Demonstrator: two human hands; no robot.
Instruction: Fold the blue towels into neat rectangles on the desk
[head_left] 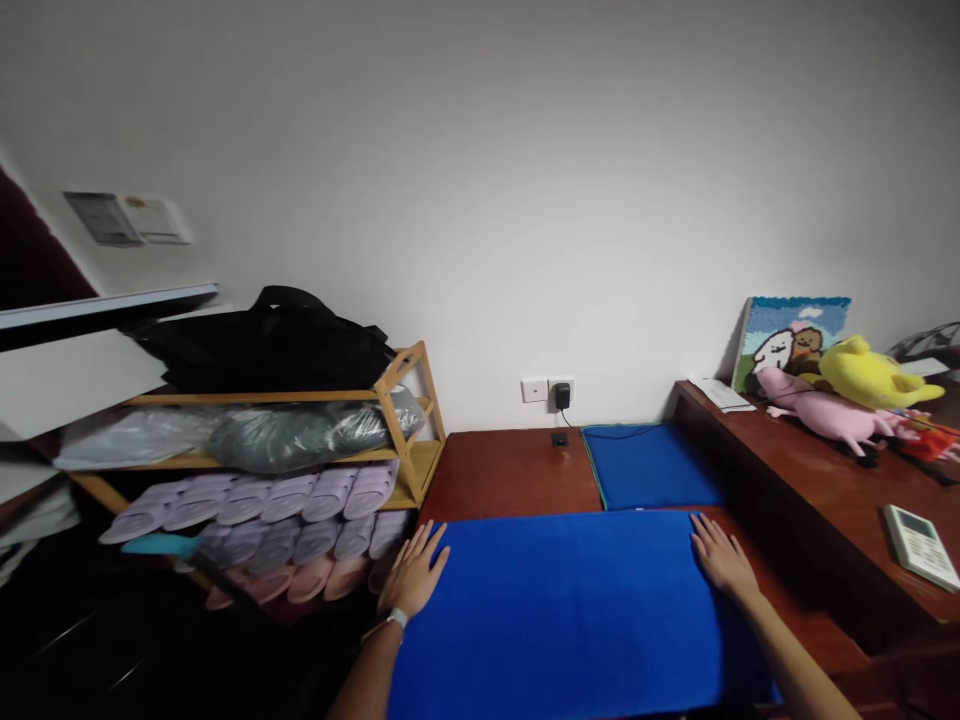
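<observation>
A large blue cloth (570, 610) lies spread flat on a dark wooden surface (510, 470) in front of me. My left hand (415, 572) rests on the cloth's far left corner with the fingers stretched out flat. On the far right corner lies my right hand (721, 558), also flat with fingers extended. Neither hand holds anything. A thin band circles my left wrist. Behind the big cloth, a smaller blue cloth (651, 466) lies against the wall.
A wooden rack (411, 420) at left carries rows of lilac and pink slippers (300, 510), bagged bundles and a black bag (270, 340). A raised wooden ledge (810, 490) at right holds plush toys (847, 400), a picture and a remote (921, 545). A charger (562, 396) sits in the wall socket.
</observation>
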